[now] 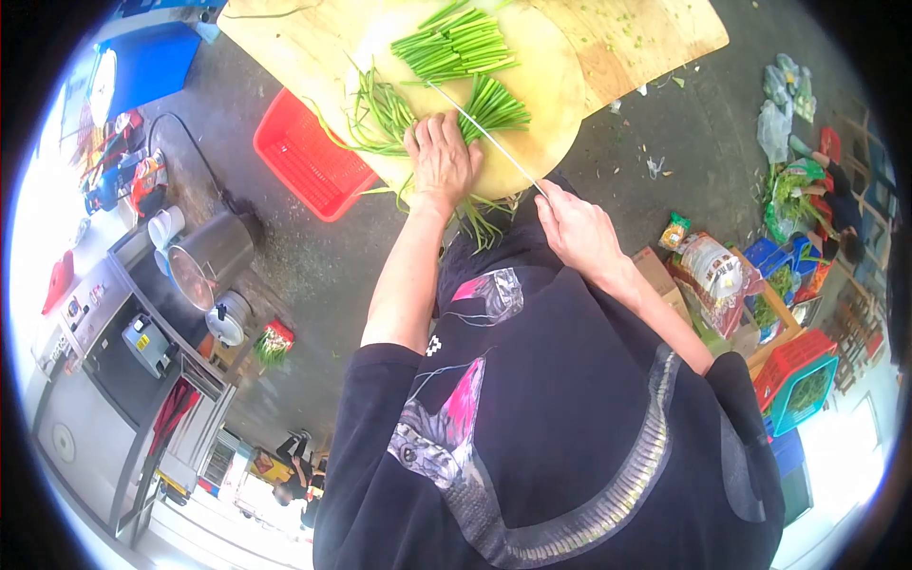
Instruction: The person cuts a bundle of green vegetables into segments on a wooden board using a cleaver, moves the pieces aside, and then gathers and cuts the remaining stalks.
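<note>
My right hand (579,228) is closed round the handle of a knife (492,142). Its thin blade, seen nearly edge-on, runs up and left across a bundle of long green stalks (496,104). With fingers pressed together, my left hand (443,160) holds that bundle down on a round chopping board (551,81), just left of the blade. Loose stalk ends trail under this hand and over the board's near edge. A cut bunch of green stalks (454,43) lies farther up the board, its pieces side by side.
Under the board is a wooden table (655,33) with green scraps on it. A red plastic basket (313,157) stands below its left edge. Farther left is a large metal pot (211,256). Bags and crates (798,380) stand at right, near another person (841,204).
</note>
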